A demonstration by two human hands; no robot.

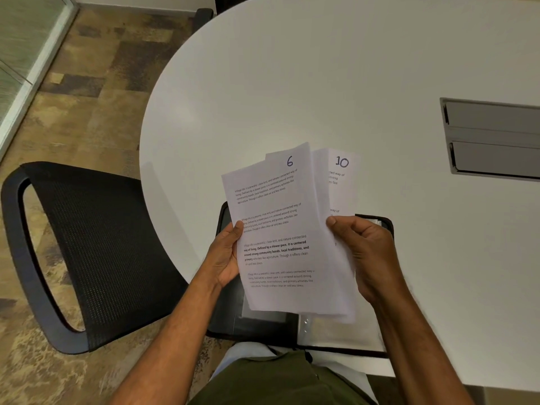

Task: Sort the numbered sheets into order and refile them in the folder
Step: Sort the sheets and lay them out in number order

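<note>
Olive-green clothing (pixel 280 381) fills the lower edge of the view, cut off by the frame. Both forearms rise from it toward a fan of printed sheets (pixel 277 244) held above the near table edge. Left hand (pixel 226 255) grips the fan's left edge, thumb curled over the front; its fingers are hidden behind the paper. Right hand (pixel 366 255) grips the right side, thumb pinching the front and fingers curled behind. Front sheet numbers are covered; only the handwritten "6" (pixel 289 161) and, on the rear sheet (pixel 340 182), "10" are legible. Body text on the rear sheet is mostly hidden.

White table (pixel 321 83) has a rounded end and a grey recessed hatch (pixel 493 138), cut off at the right edge. Black mesh chair (pixel 96 252) stands just beside the table on the left, on patterned brown carpet (pixel 87 92). Glass partition (pixel 26 54) runs along the upper left.

Black folder (pixel 263 320) lies open on the table directly beneath the sheets, largely covered by them. Clear plastic sleeves (pixel 336 331) show on its right half; whether they hold anything cannot be determined.
</note>
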